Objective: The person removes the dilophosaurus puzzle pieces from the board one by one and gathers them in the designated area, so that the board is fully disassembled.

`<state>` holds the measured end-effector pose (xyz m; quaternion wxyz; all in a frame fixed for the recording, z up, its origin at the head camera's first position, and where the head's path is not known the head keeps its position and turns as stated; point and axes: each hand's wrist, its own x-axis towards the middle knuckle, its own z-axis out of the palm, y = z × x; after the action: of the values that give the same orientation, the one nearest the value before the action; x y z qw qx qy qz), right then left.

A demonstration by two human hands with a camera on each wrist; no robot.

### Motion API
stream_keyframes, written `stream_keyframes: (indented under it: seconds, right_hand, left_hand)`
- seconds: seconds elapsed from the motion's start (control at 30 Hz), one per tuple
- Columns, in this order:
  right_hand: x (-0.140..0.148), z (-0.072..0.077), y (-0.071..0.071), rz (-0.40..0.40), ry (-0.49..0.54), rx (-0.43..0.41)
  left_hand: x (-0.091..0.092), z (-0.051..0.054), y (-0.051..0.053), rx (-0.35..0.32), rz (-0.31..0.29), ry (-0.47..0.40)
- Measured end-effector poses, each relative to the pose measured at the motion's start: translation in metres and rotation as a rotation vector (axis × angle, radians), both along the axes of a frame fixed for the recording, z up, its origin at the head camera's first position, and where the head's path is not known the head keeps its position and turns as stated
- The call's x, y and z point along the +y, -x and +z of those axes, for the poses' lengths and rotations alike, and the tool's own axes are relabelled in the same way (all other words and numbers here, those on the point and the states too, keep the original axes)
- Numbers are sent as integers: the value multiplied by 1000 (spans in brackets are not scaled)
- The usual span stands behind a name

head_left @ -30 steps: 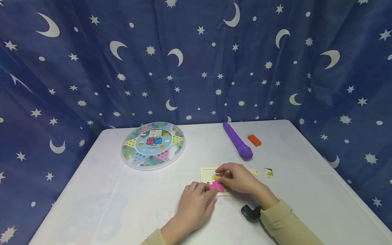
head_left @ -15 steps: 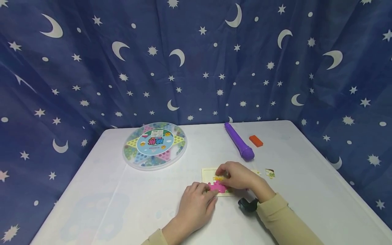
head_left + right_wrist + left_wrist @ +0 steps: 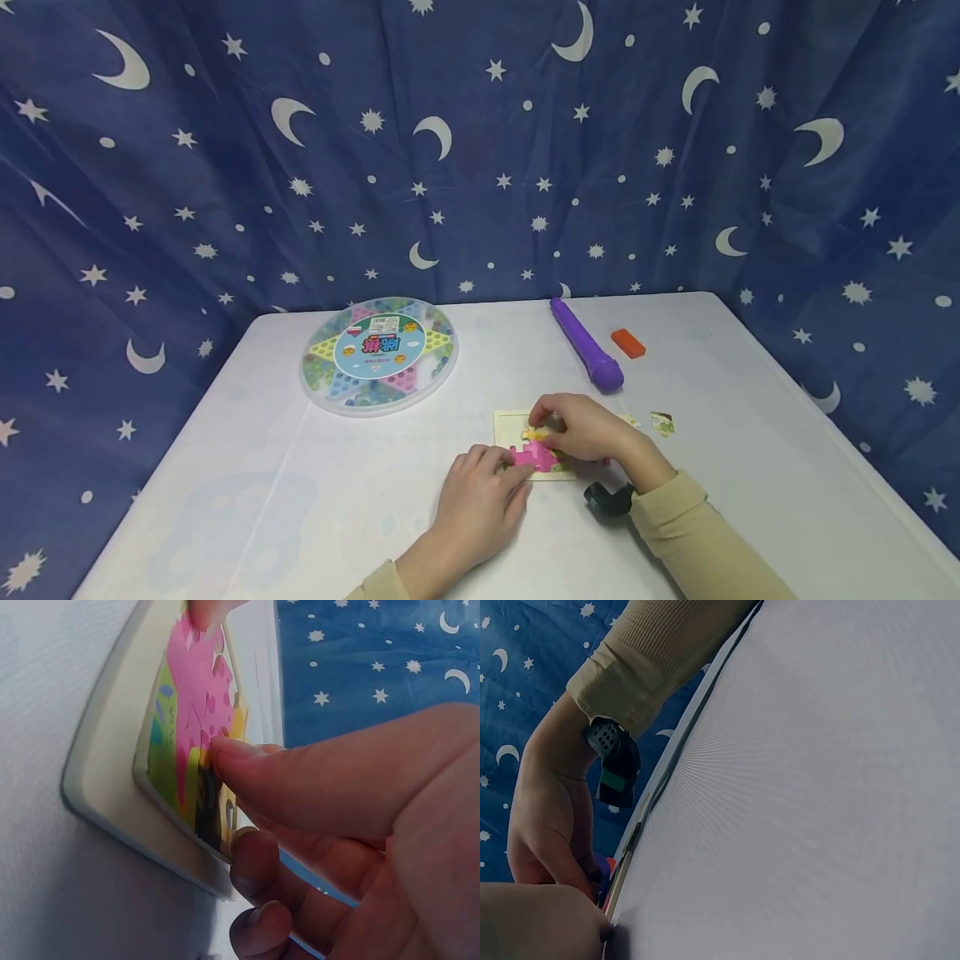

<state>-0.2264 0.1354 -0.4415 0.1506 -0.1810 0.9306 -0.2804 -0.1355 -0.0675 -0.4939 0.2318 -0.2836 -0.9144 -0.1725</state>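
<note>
A small jigsaw puzzle tray (image 3: 498,429) lies on the white table, partly filled with pink pieces (image 3: 536,457) that join into one pink figure. My left hand (image 3: 477,500) rests at its left front side, fingertips touching the pink part; one fingertip (image 3: 208,610) shows in the right wrist view. Over the tray, my right hand (image 3: 581,432) pinches a yellow puzzle piece (image 3: 535,434) between thumb and fingers, against the far side of the pink figure. Green and dark printed parts (image 3: 163,750) show below the thumb in the right wrist view. The right palm hides some of the tray.
Right of the tray lies a loose puzzle piece (image 3: 662,423), with another piece (image 3: 630,420) partly behind the right hand. A purple toy microphone (image 3: 587,346) and an orange block (image 3: 628,343) lie farther back. A round Chinese checkers set (image 3: 379,357) sits back left.
The right hand's thumb shifts slightly over the puzzle, showing more of the pink figure. The left hand stays in place. The head view shifts a little.
</note>
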Motion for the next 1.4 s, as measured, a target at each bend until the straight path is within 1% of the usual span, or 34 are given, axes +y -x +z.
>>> stream_keyframes:
  seconds: [0.13,0.27,0.5,0.77,0.97,1.13,1.23,1.4]
  right_hand:
    - [-1,2,-1,-7,5,3]
    - [-2,2,-3,7,7,11]
    - [-2,3,-5,35,-21,32]
    - [-3,4,-5,13,-15,34]
    - [-4,4,-6,4,-44,66]
    - [-4,5,-6,11,-69,102]
    - [-6,4,-6,15,-76,107]
    - [-6,5,-6,26,-76,122]
  left_hand:
    - [0,0,0,-2,-1,-3]
    - [0,0,0,-9,-2,1]
    - [1,1,-1,-14,1,10]
    - [1,1,-1,-8,1,10]
    - [0,1,-1,-11,3,16]
    - [0,1,-1,2,1,10]
    - [0,1,-1,8,0,8]
    - [0,0,-1,0,3,14]
